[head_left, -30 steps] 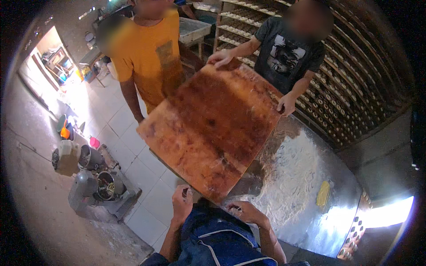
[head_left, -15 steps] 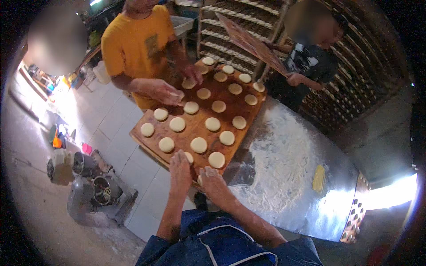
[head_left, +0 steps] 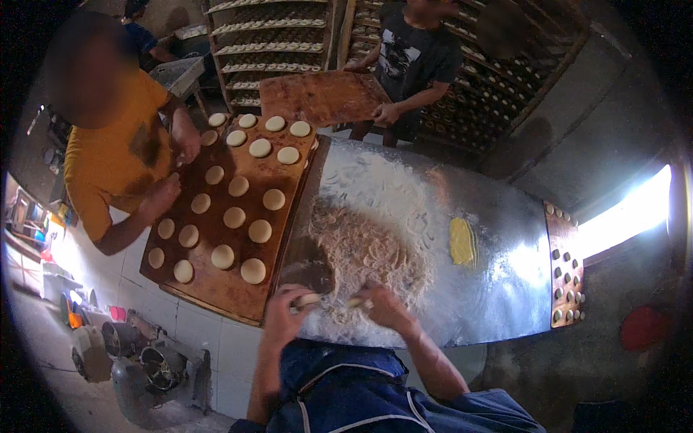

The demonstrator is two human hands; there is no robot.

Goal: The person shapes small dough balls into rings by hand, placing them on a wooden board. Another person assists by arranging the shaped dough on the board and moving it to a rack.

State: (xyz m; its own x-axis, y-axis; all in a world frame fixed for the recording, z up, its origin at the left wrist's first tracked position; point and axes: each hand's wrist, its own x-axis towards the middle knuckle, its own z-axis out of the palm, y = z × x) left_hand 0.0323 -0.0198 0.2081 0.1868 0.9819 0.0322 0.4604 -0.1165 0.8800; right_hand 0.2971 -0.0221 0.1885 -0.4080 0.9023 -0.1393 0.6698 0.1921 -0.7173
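Note:
My left hand point(head_left: 283, 312) is closed around a pale dough round point(head_left: 309, 299) near the front edge of the floured metal table point(head_left: 505, 216). Just to its right, my right hand point(head_left: 388, 309) grips another small dough piece point(head_left: 355, 302), partly hidden and blurred. Both hands are low over scattered flour point(head_left: 375, 252). To the left lies a brown wooden board point(head_left: 209, 285) bearing rows of flat dough rounds point(head_left: 222, 257), with a bare strip along its near edge.
A co-worker in a yellow shirt point(head_left: 119, 159) reaches over the board's left side. Beyond the table, another person holds a wooden board point(head_left: 325, 97) before racks of trays point(head_left: 267, 47). Yellow fat point(head_left: 462, 242) lies on the table; a tray of small pieces point(head_left: 559, 267) sits at the right end.
My hands have left the near edge of the dough board and are over the floured table, each holding dough. The view has turned right. The far person's board has tilted flatter.

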